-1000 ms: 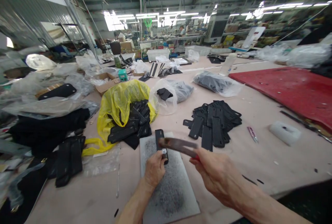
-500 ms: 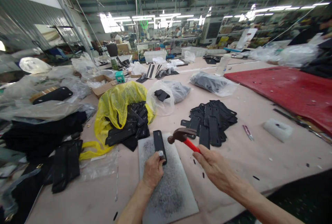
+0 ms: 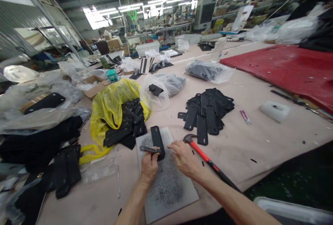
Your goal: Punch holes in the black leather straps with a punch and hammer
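The left hand (image 3: 149, 168) pinches a metal tool (image 3: 147, 149); the right hand (image 3: 186, 160), loosely spread, should steady the black strip (image 3: 156, 136) flat.

A red sheet (image 3: 281, 72) covers the right side of the counter (image 3: 270, 152), with a translucent bottle (image 3: 218, 49) near its far left corner and, on its near side, a white roll (image 3: 275, 111) beside pink-handled snips (image 3: 245, 117). Crumpled clear plastic (image 3: 66, 94) heaps at the left, near an open cardboard box (image 3: 96, 88) and a small teal box (image 3: 112, 75). Farther back are pale plastic tubs (image 3: 147, 49) and, overhead, lit tube lamps (image 3: 157, 0).
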{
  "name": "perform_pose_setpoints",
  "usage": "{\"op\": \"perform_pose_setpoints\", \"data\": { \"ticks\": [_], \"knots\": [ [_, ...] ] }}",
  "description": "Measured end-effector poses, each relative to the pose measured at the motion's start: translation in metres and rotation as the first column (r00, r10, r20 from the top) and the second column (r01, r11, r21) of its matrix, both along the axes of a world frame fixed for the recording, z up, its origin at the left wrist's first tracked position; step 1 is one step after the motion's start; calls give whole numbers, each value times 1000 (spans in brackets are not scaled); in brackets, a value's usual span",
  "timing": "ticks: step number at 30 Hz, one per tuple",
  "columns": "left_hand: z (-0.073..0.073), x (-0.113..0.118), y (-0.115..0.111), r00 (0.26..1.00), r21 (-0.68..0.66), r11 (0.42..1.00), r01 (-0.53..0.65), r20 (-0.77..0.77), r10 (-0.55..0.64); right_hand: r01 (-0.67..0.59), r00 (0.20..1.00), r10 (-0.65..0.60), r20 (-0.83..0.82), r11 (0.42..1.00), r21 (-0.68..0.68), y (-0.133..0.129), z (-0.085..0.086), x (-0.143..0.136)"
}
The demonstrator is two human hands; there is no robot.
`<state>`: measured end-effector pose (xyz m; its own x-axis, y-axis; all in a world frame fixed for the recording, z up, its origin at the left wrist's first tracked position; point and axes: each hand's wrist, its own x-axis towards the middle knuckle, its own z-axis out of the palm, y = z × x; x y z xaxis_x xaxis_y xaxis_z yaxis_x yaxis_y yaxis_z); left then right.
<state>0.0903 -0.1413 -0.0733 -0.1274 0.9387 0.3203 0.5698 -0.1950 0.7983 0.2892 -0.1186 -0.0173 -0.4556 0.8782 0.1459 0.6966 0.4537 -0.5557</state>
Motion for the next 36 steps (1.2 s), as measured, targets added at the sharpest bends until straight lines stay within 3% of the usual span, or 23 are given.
{"op": "perform_pose_setpoints", "data": {
  "ticks": [4, 11, 18, 22, 28, 36],
  "knots": [
    [5, -2, -1, 998, -50, 998, -40, 45, 42, -18, 998, 23, 66, 996, -85, 5, -7, -38],
    [7, -5, 1, 959, -116, 969, -220, 155, 237, 48, 998, -46, 31, 995, -83, 5, -24, -42],
    [-2, 3, 1, 996, -45, 995, -93, 13, 94, 32, 998, -36, -46, 996, -86, 6, -33, -43],
    [-8, 6, 2, 990, -33, 992, -119, -81, 116, -10, 998, 4, -70, 996, -86, 8, -38, -41],
    [-8, 4, 0, 994, -23, 998, -66, -84, 64, -119, 992, 115, -54, 990, -81, 23, -32, -37],
    [-6, 1, 1, 998, -27, 999, -47, -43, 46, -122, 989, 115, -90, 990, -73, 33, -35, -29]
  ]
}}
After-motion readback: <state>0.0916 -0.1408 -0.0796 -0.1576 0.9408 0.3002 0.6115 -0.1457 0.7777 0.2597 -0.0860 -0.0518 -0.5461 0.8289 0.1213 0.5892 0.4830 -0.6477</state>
